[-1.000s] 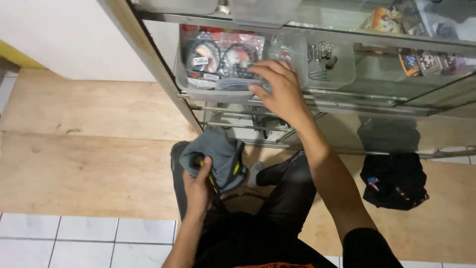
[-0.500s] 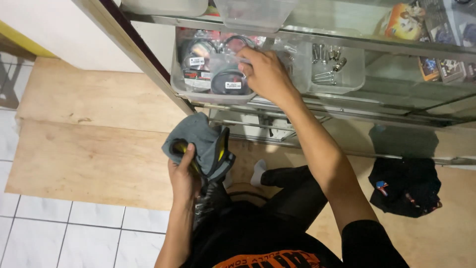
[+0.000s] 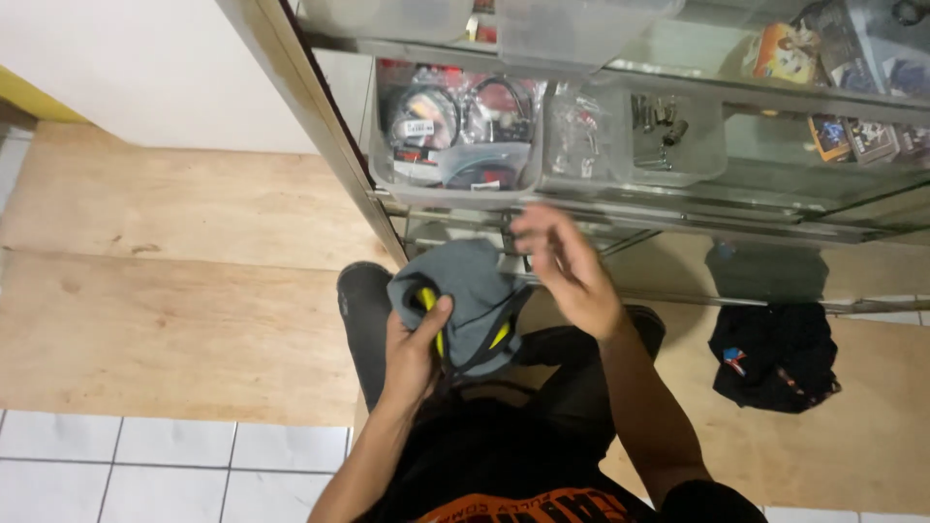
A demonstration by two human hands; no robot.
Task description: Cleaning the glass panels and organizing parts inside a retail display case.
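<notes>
A glass display cabinet point(image 3: 678, 184) stands over a plywood floor point(image 3: 174, 291), with a black bag point(image 3: 775, 353) lying on the boards to the person's right. On a shelf sits a clear plastic bin point(image 3: 455, 145) full of coiled cables, another clear bin point(image 3: 635, 136) just beside it. Below, the left hand point(image 3: 412, 353) grips a grey pouch with yellow trim point(image 3: 470, 300) — fingers wrapped tight round its edge. The right hand point(image 3: 567, 271) hovers just beside the pouch, fingers spread and loose — holding nothing.
</notes>
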